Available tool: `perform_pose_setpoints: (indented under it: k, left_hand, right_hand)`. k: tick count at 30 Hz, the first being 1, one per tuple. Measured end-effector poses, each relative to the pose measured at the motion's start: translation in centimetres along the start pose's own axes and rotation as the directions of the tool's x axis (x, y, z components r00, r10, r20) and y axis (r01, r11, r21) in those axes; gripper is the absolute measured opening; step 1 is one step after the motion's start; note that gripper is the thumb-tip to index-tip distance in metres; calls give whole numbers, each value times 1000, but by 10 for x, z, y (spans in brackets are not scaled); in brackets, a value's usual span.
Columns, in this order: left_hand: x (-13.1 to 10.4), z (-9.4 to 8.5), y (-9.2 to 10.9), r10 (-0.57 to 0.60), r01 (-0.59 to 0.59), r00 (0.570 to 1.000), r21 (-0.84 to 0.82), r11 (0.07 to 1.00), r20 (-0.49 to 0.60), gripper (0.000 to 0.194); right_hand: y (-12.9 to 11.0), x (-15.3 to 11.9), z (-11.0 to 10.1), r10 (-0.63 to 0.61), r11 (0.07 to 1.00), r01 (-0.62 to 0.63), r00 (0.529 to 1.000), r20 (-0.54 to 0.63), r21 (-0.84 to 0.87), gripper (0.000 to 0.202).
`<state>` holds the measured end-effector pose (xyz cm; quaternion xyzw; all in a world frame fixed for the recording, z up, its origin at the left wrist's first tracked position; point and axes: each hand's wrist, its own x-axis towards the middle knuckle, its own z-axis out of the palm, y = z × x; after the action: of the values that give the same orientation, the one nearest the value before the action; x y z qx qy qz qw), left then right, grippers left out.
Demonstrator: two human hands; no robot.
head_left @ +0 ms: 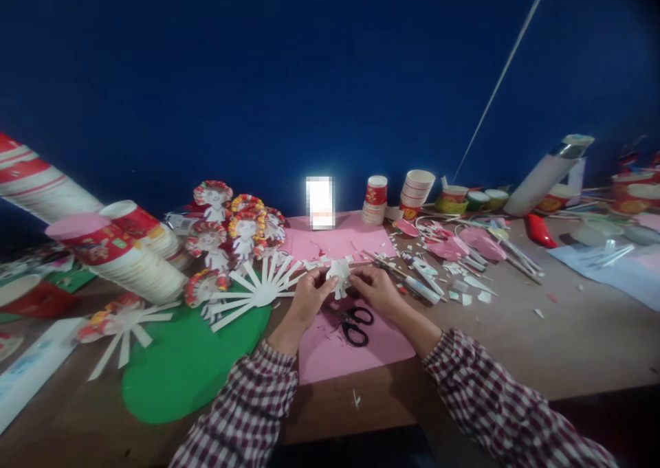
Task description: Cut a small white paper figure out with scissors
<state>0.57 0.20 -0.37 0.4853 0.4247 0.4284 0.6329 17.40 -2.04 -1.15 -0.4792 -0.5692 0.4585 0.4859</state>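
Paper cutout pinched by both hands over pink sheet, brown table, blue wall.

Black-handled scissors lie on a pink paper sheet at the frame's centre. A green paper disc sits lower left, a white paper fan cutout overlapping its upper edge. Paper-cup dolls cluster behind it. Stacked red paper cups stand upper centre on the counter; a glue tube lies to their lower right.
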Motion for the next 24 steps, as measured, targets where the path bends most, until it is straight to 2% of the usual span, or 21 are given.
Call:
perform_pose_setpoints:
  k: [2,4,7,9,11,14,18,24]
  left_hand:
    - [2,-3,-1,10,-10,1000,7,1000,-28,37]
    - [5,-8,-3,34,-36,994,-19,999,-102,37]
    - [10,-17,-5,61,-76,979,-69,995,-193,36]
    - [13,-22,-6,89,-105,973,-69,992,-211,36]
    - [15,-25,-7,113,-128,969,-54,990,-220,35]
    - [16,-26,-7,116,-131,955,-36,991,-273,35]
    - [17,-25,-6,127,-142,942,-26,990,-312,34]
    - [17,-26,1,155,-156,927,27,987,-341,30]
  right_hand:
    - [-2,-1,-3,-43,994,46,999,30,-98,30]
    - [-5,-3,-7,-70,960,88,994,79,-267,32]
    - [-14,-7,-10,-79,789,199,971,224,-581,27]
    - [-21,-11,-10,-79,654,305,938,339,-692,22]
    - [-26,-14,-8,-55,548,383,904,424,-744,26]
    - [-29,-17,-7,-22,482,411,888,459,-774,31]
    - [-28,-17,-9,-48,473,459,866,498,-752,30]
    - [-30,-15,-8,-72,480,481,855,514,-734,18]
